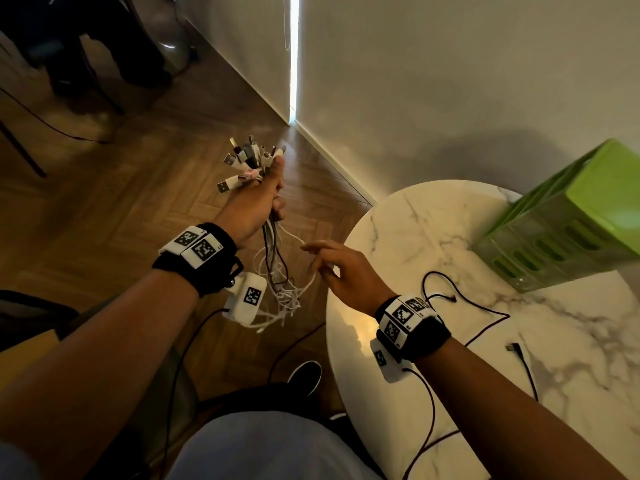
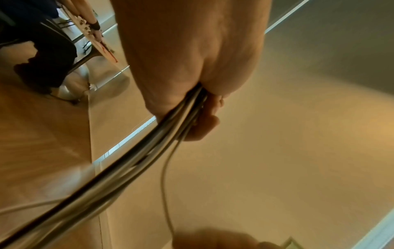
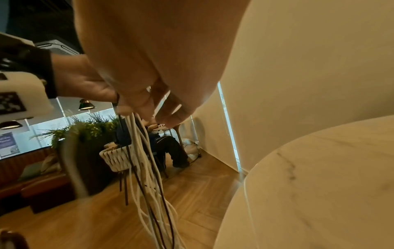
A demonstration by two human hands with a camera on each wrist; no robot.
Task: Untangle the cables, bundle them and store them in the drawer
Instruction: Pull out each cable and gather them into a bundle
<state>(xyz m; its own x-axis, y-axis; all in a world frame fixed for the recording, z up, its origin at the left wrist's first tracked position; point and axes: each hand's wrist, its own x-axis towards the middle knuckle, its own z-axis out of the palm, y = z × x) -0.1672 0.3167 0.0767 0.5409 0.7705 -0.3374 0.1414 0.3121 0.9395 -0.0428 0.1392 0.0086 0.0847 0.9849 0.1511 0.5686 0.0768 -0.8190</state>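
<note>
My left hand point(image 1: 259, 202) is raised over the floor and grips a bunch of white and dark cables point(image 1: 280, 282). Their USB plugs point(image 1: 246, 161) fan out above the fist, and the tangled lengths hang below it. In the left wrist view the cables point(image 2: 149, 151) run out from under the curled fingers point(image 2: 204, 124). My right hand point(image 1: 332, 265) hovers just right of the hanging strands with its fingers spread and relaxed. The index fingertip is at a white loop. In the right wrist view its fingertips point(image 3: 145, 101) are right by the cables point(image 3: 145, 168).
A round marble table point(image 1: 450, 237) stands to the right. A green drawer unit point(image 1: 571, 216) sits at its far side, and a loose black cable point(image 1: 485, 317) lies on the top. Below is the wooden floor, with my shoe point(image 1: 306, 375) and dark chair legs point(image 1: 20, 147).
</note>
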